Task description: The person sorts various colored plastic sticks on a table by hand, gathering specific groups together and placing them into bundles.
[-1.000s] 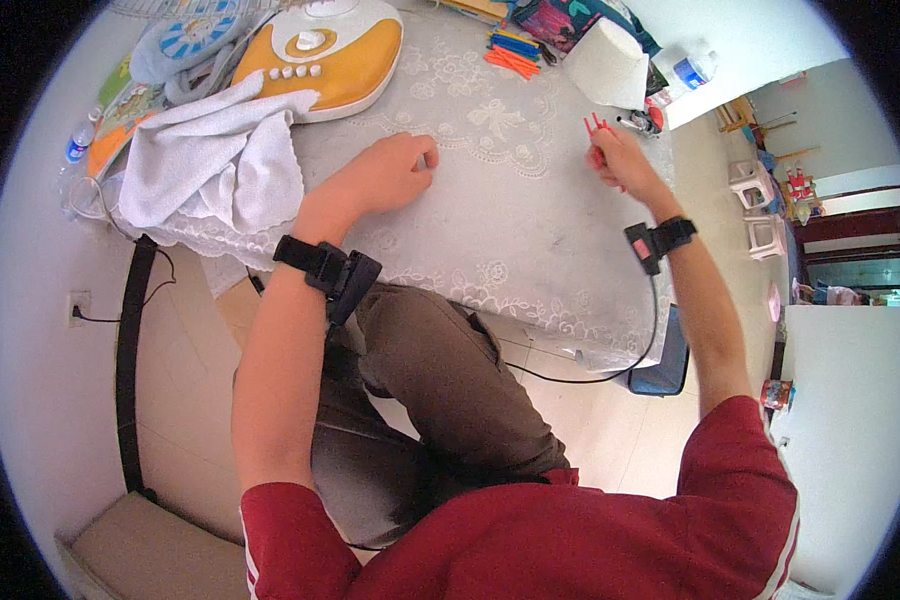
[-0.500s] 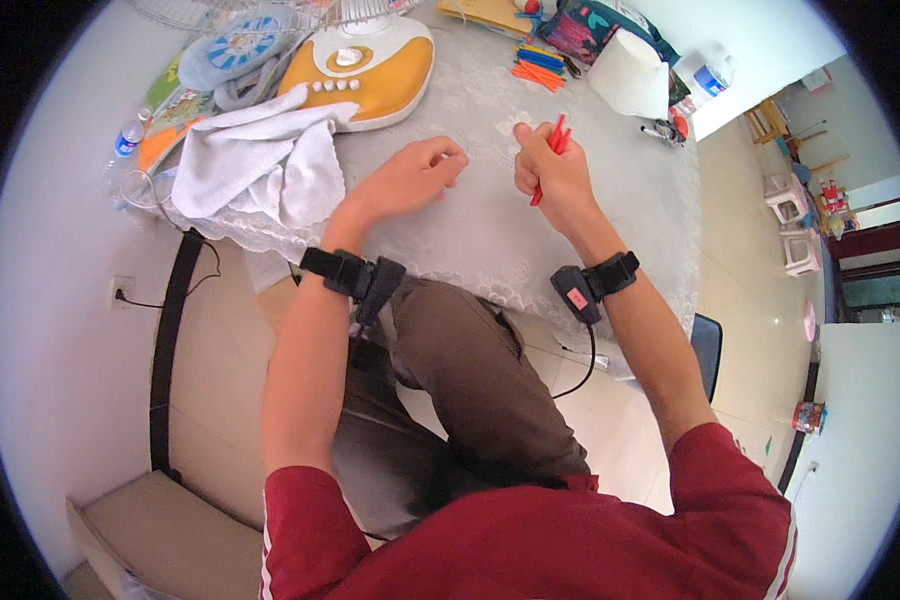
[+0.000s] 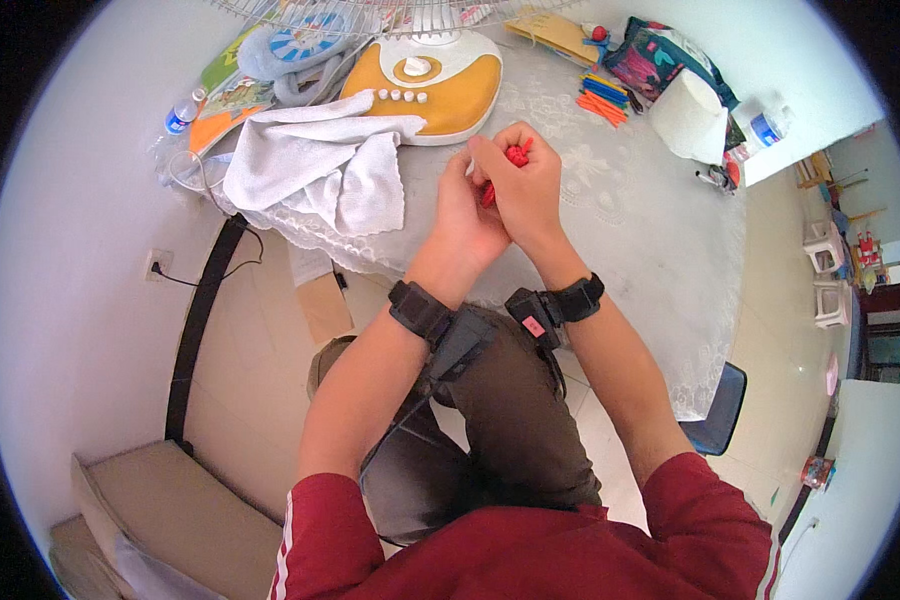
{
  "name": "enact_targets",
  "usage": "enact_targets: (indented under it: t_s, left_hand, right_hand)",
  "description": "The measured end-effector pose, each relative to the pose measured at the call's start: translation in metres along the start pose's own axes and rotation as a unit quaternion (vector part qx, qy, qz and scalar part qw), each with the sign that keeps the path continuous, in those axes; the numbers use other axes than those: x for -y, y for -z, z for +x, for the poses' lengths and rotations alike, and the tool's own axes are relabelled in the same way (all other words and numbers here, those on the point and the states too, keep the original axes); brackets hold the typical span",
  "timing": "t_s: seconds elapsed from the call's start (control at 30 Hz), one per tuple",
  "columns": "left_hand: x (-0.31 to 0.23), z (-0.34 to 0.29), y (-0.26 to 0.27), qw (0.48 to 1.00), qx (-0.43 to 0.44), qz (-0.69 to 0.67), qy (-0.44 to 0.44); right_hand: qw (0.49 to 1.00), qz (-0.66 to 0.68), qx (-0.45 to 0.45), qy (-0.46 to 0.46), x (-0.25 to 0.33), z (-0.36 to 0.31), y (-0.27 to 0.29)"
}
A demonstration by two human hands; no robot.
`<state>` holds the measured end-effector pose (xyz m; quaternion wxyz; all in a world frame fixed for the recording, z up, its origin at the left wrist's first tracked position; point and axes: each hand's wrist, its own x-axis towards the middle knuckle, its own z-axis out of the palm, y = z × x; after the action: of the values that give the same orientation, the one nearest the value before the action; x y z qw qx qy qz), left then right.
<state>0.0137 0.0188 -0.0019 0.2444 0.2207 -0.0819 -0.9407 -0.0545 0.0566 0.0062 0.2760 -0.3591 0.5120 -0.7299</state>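
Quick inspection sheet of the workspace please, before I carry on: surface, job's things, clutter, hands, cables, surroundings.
Surface: round table under a pale lace cloth.
Job's things: small red object held between both hands; its shape is mostly hidden.
Clutter: white towel, orange and white fan base, orange and blue sticks, paper roll, two water bottles, patterned pouch.
Hands: left hand and right hand pressed together above the table, both closed on the red object; wrist bands on both forearms.
Cables: black cord from the wall socket; cable running from the left wrist band.
Surroundings: tiled floor, white plastic stools at right.
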Motion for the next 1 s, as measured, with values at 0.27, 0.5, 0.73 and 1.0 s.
enact_targets:
  t_s: [0.27, 0.5, 0.73, 1.0]
  left_hand:
    - [-0.005, 0.034, 0.038, 0.977, 0.203, -0.068, 0.017]
    - [0.007, 0.023, -0.008, 0.992, 0.095, 0.084, -0.017]
    - [0.007, 0.024, 0.004, 0.993, -0.001, 0.122, -0.011]
    - [-0.011, 0.003, -0.002, 0.942, 0.077, 0.318, 0.076]
  right_hand:
    - [0.993, -0.1, 0.053, 0.025, -0.008, 0.002, 0.004]
    - [0.94, -0.291, 0.062, 0.166, -0.009, 0.009, 0.027]
    - [0.805, -0.535, 0.013, 0.257, 0.01, 0.0, 0.03]
    - [0.963, -0.269, 0.02, 0.014, 0.027, 0.005, 0.046]
